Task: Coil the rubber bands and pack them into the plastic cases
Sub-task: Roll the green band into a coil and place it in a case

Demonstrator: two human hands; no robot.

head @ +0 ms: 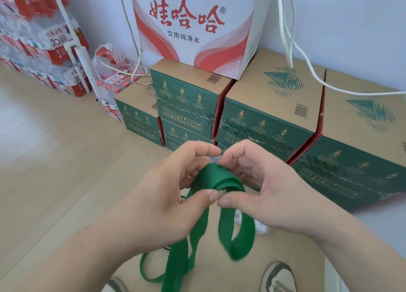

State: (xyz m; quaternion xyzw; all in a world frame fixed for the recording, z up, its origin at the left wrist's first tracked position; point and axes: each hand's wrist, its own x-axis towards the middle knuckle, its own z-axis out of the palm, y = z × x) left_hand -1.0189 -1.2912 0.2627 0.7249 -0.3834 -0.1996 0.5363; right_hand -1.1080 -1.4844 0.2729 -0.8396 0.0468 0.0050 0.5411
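Observation:
A wide green rubber band (222, 179) is partly rolled into a small coil between my two hands in the middle of the view. My left hand (175, 188) holds the coil from the left, thumb pressing on its near edge and fingers curled over the far side. My right hand (263, 182) pinches the coil from the right with thumb and curled fingers. The band's loose loops (241, 243) hang down toward the floor. A bit of a white, plastic-looking object (261, 228) shows below my right hand; what it is I cannot tell.
Green-and-brown cardboard boxes (274, 107) are stacked ahead and to the right, with a white and red water carton (193, 23) on top. Shrink-wrapped bottle packs (44, 39) stand at the left. White cables (307, 67) trail over the boxes. My shoe (279, 276) is on the wooden floor.

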